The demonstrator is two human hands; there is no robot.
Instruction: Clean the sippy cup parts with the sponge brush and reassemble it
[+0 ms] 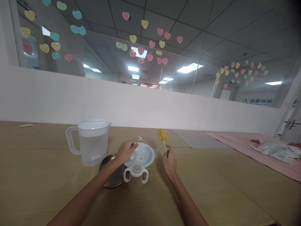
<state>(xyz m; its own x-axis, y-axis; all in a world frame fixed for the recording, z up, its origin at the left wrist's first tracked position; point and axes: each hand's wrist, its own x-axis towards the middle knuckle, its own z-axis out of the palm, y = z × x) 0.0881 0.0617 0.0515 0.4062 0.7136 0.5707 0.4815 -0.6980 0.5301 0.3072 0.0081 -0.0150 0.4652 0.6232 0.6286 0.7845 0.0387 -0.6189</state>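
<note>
My right hand [169,161] is closed around the green handle of a bottle brush [162,135], its yellow sponge head pointing up. My left hand [127,151] pinches a small pale piece with a flared end [140,138], perhaps a bottle nipple; its exact kind is unclear. Below that hand lies a white plate [150,154] with small white parts on it. In front of the plate stands a clear baby bottle [135,183], uncapped and upright, with two white side handles. A round metal dish [113,179] sits left of the bottle, partly covered by my left forearm.
A lidded plastic pitcher [92,147] holding clear liquid stands at the left. On the right, a pink cloth [237,147] bears a patterned white fabric [277,150]. Behind the wooden table [199,188] rises a white wall [141,106] with glass above it.
</note>
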